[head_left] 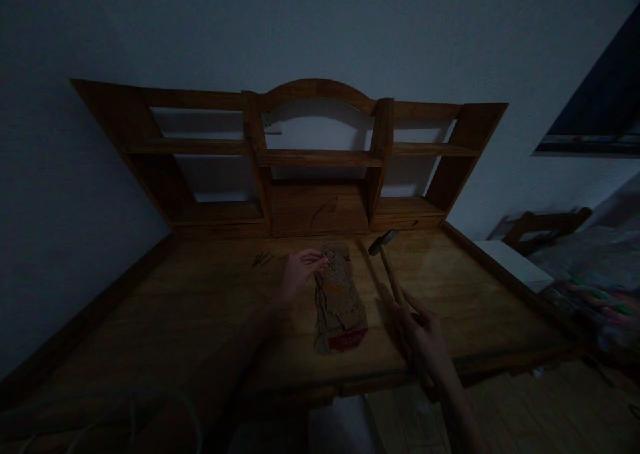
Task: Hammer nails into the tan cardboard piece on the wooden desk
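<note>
Right grip (pixel 423 331) is wrapped around a hammer (pixel 391 274) and hides part of its handle. Left grip (pixel 303 267) is by the far end of a brown block (pixel 341 297) on the tabletop (pixel 195 287); it is too dark to tell if it pinches anything. Thin dark sticks (pixel 261 259) lie left of it. Behind stands a wooden shelf (pixel 320 159). Far right, a blurry heap (pixel 600 307) is cut off.
</note>
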Tool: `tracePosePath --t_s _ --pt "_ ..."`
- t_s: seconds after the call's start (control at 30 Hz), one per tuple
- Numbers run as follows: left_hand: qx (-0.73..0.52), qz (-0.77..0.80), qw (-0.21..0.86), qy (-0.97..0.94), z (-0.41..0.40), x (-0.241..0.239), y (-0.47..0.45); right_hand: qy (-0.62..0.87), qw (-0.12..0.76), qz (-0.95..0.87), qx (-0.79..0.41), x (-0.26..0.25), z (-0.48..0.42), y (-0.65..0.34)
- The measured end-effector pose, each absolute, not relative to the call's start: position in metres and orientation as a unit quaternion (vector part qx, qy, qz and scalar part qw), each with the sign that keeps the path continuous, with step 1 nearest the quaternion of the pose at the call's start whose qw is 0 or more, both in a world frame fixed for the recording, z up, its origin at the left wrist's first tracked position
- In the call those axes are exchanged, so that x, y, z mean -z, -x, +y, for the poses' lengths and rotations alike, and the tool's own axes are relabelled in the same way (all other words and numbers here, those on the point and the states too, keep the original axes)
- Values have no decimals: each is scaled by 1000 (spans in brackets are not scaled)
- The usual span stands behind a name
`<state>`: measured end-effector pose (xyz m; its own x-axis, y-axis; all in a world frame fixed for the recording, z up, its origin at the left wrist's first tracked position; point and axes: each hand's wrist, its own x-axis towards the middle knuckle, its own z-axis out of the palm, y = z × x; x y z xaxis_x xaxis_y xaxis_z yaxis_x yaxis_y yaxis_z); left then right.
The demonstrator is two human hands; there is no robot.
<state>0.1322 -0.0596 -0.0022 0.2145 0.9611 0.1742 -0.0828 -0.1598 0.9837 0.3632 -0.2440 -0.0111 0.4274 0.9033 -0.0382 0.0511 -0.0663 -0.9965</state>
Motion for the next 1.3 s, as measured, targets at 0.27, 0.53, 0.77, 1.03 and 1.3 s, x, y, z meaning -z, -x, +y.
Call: tracePosePath --t_s 0.27,0.53,0.77,1.03,1.3 --pt "-463 393 492 -624 -70 21 -153 635 559 -371 -384 7 -243 -365" --pt "-414 410 365 -726 -73 24 -149 644 531 -385 -393 2 -243 -365" --pt "-412 421 351 -728 -73 25 -148 644 520 -386 -407 -8 -242 -364" --pt "-427 430 346 -716 -68 26 -145 653 528 -380 -387 -1 -241 -363" --pt "-463 440 434 -635 -64 19 -141 645 535 -399 -371 7 -239 -367"
